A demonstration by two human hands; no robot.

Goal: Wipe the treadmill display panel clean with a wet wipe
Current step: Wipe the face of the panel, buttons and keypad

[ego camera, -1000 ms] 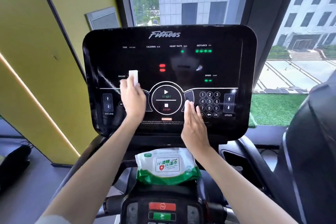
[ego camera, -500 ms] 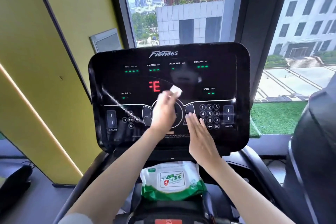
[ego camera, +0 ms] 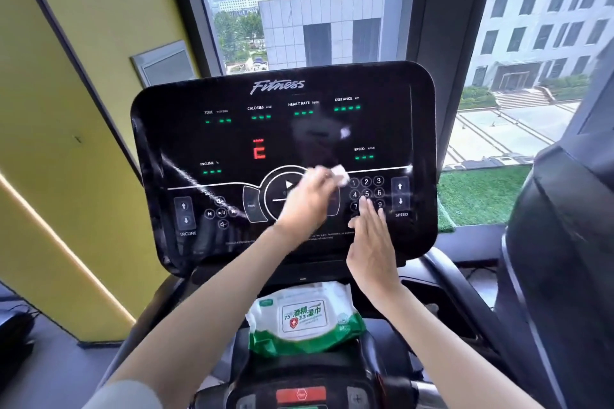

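Observation:
The black glossy treadmill display panel point(ego camera: 232, 136) fills the middle of the view, with green readouts and a red figure lit. My left hand point(ego camera: 307, 199) holds a small folded white wet wipe point(ego camera: 339, 173) against the panel, just right of the round start button and left of the number keypad. The hand and wipe are motion-blurred. My right hand point(ego camera: 370, 249) lies flat with straight fingers on the lower right of the panel, fingertips over the keypad's lower rows.
A green and white pack of wet wipes point(ego camera: 304, 319) sits on the console ledge below the panel. A red stop button point(ego camera: 300, 394) is at the bottom edge. A yellow wall point(ego camera: 66, 109) stands left, a window behind, a dark machine part point(ego camera: 564, 242) right.
My left hand has swept the wipe from the panel's left side, near the incline readout, rightward across the start button to the keypad. My right hand shifted slightly right on the panel. The view tilted upward.

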